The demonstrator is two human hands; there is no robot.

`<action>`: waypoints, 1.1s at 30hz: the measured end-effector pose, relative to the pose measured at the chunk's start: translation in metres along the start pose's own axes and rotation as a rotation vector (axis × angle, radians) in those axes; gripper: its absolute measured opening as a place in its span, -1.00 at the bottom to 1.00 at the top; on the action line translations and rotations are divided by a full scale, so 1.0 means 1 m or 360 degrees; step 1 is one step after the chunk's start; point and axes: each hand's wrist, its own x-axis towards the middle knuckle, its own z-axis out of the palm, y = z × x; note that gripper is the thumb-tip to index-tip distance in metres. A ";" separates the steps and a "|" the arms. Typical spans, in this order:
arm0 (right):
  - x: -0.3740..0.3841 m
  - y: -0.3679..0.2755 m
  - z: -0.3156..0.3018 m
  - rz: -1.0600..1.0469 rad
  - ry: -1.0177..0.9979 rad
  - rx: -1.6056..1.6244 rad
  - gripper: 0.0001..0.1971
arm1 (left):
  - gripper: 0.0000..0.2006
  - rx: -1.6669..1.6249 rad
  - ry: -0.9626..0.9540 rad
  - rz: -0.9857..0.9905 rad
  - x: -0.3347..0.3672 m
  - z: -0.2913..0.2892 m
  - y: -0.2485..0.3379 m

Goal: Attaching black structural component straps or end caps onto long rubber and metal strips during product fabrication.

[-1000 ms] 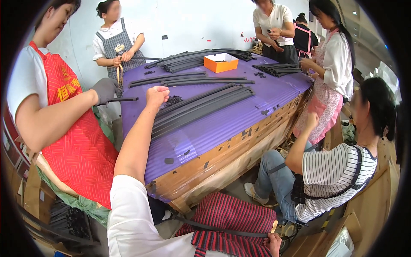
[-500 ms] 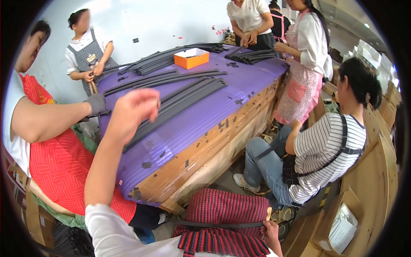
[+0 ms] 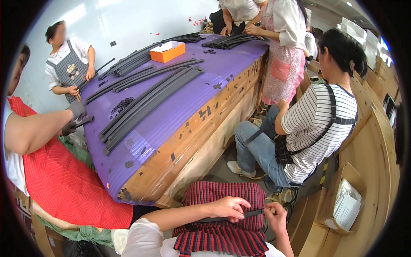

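Note:
Across the red-and-black checked cloth (image 3: 224, 195) on my lap runs a long flat black strip (image 3: 253, 213). My right hand (image 3: 277, 215) pinches its right end between thumb and fingertips. My left hand (image 3: 231, 208) reaches over from the left, its bent fingers and thumb around the strip a short way from that end; the fingers hide part of it. Whether a small piece sits at the strip's end is too small to tell.
Ahead stands a purple-covered table (image 3: 171, 109) with bundles of black strips (image 3: 156, 103), small black rings (image 3: 122, 106) and an orange box (image 3: 168, 52). Co-workers stand around it; one in a striped shirt (image 3: 319, 128) sits to my right. An open carton (image 3: 342, 203) is at the lower right.
My left hand has come down from above the table to the strip on my lap. My right hand has risen slightly with the strip's end. The view has shifted a little.

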 end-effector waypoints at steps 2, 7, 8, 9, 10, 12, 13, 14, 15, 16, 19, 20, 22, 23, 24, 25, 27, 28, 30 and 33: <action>-0.009 -0.031 -0.005 -0.0105 -0.0497 0.0074 -0.81 | -0.54 -0.0038 -0.0174 -0.0094 0.025 0.012 -0.006; -0.038 -0.018 -0.017 0.0084 -0.0359 0.0173 -0.79 | -0.62 -0.0250 -0.0406 -0.0192 0.057 0.033 -0.018; -0.042 -0.019 -0.021 0.0139 -0.0388 0.0181 -0.80 | -0.58 -0.0314 -0.0425 -0.0209 0.057 0.034 -0.020; -0.043 -0.029 -0.023 0.0229 -0.0451 0.0299 -0.81 | -0.55 -0.0379 -0.0438 -0.0224 0.056 0.035 -0.022; -0.043 -0.026 -0.022 0.0231 -0.0450 0.0301 -0.81 | -0.55 -0.0378 -0.0439 -0.0227 0.056 0.034 -0.025; -0.043 -0.021 -0.020 0.0077 -0.0657 0.0418 -0.82 | -0.47 -0.0489 -0.0524 -0.0243 0.057 0.032 -0.033; -0.044 -0.018 -0.019 0.0075 -0.0655 0.0417 -0.82 | -0.41 -0.0533 -0.0579 -0.0277 0.057 0.031 -0.037; -0.045 -0.015 -0.018 0.0068 -0.0717 0.0411 -0.82 | -0.41 -0.0530 -0.0577 -0.0273 0.056 0.030 -0.038; -0.045 -0.012 -0.017 0.0060 -0.0779 0.0405 -0.82 | -0.41 -0.0552 -0.0620 -0.0291 0.054 0.029 -0.039; -0.045 -0.011 -0.017 0.0051 -0.0840 0.0398 -0.81 | -0.40 -0.0574 -0.0663 -0.0309 0.054 0.029 -0.040; -0.042 -0.016 -0.013 0.0106 -0.0899 0.0392 -0.82 | -0.39 -0.0572 -0.0612 -0.0336 0.052 0.027 -0.047; -0.041 -0.017 -0.012 0.0110 -0.0926 0.0342 -0.83 | -0.38 -0.0567 -0.0588 -0.0339 0.051 0.027 -0.048; -0.042 -0.014 -0.010 0.0139 -0.0923 0.0345 -0.84 | -0.39 -0.0548 -0.0574 -0.0337 0.051 0.026 -0.054; -0.043 -0.013 -0.009 0.0171 -0.0923 0.0347 -0.85 | -0.40 -0.0623 -0.0540 -0.0334 0.051 0.027 -0.058; -0.042 -0.013 -0.009 0.0162 -0.0922 0.0344 -0.85 | -0.41 -0.0699 -0.0506 -0.0330 0.051 0.028 -0.061; -0.042 -0.015 -0.009 0.0291 -0.0891 0.0487 -0.86 | -0.44 -0.0756 -0.0487 -0.0301 0.050 0.028 -0.063; -0.044 -0.015 -0.007 0.0413 -0.0864 0.0624 -0.88 | -0.45 -0.0860 -0.0472 -0.0257 0.053 0.029 -0.073; -0.045 -0.012 -0.005 0.0415 -0.0836 0.0655 -0.89 | -0.46 -0.0966 -0.0460 -0.0222 0.054 0.029 -0.077; -0.044 -0.014 -0.002 0.0415 -0.0815 0.0681 -0.91 | -0.48 -0.0970 -0.0439 -0.0203 0.054 0.029 -0.079; -0.044 -0.022 0.003 0.0441 -0.0691 0.0728 -0.93 | -0.51 -0.0926 -0.0359 -0.0155 0.053 0.030 -0.078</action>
